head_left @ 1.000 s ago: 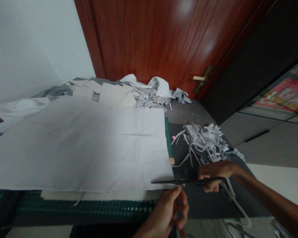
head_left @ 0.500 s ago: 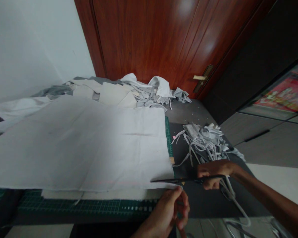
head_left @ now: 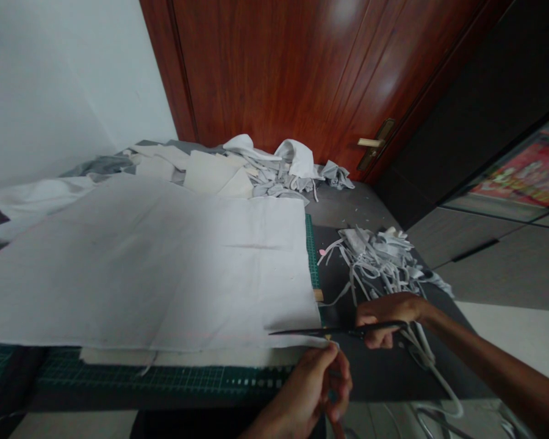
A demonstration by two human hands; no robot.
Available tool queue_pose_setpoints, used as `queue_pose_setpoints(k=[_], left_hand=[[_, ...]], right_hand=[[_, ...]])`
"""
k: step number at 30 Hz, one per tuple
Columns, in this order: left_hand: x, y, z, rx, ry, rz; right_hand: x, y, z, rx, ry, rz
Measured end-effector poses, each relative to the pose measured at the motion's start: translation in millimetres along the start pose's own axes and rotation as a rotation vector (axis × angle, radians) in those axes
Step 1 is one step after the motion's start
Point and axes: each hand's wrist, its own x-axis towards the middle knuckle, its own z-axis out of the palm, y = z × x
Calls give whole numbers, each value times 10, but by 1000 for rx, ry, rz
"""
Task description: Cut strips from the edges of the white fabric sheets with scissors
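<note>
A large white fabric sheet (head_left: 196, 268) lies spread over the table, its right end near my hands. My right hand (head_left: 382, 318) is wrapped round the handles of black scissors (head_left: 320, 331), whose blades point left along the sheet's near edge at its right corner. Between thumb and fingers, my left hand (head_left: 318, 381) pinches the strip of that edge just below the blades. Under the sheet, a second off-white cloth (head_left: 187, 358) shows along the front, on a green cutting mat (head_left: 201, 379).
A tangle of grey and white fabric strips (head_left: 384, 259) lies on the dark table (head_left: 348, 210) to the right. Fabric scraps (head_left: 274, 174) are heaped along the back, before a brown wooden door (head_left: 274, 73). A pale cable (head_left: 443, 375) hangs off the table's right front.
My right hand and the scissors have moved slightly left, so the blades reach further along the fabric edge. My left hand keeps its pinch on the strip.
</note>
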Motion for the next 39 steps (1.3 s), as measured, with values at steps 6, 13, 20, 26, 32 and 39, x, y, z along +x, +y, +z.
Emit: queue_pose_setpoints(k=[6, 13, 20, 26, 32, 39], left_hand=[[-3, -7, 1, 11, -4, 2], [4, -13, 8, -6, -1, 15], [17, -28, 1, -19, -7, 1], [10, -35, -6, -20, -14, -8], [12, -17, 8, -19, -12, -29], [46, -55, -18, -16, -28, -12]], right_hand=[[20, 59, 0, 20, 16, -8], [68, 46, 1, 1, -4, -22], [63, 9, 33, -5, 21, -23], [47, -21, 39, 4, 3, -28], [51, -10, 37, -1, 9, -43], [49, -40, 45, -6, 7, -52]])
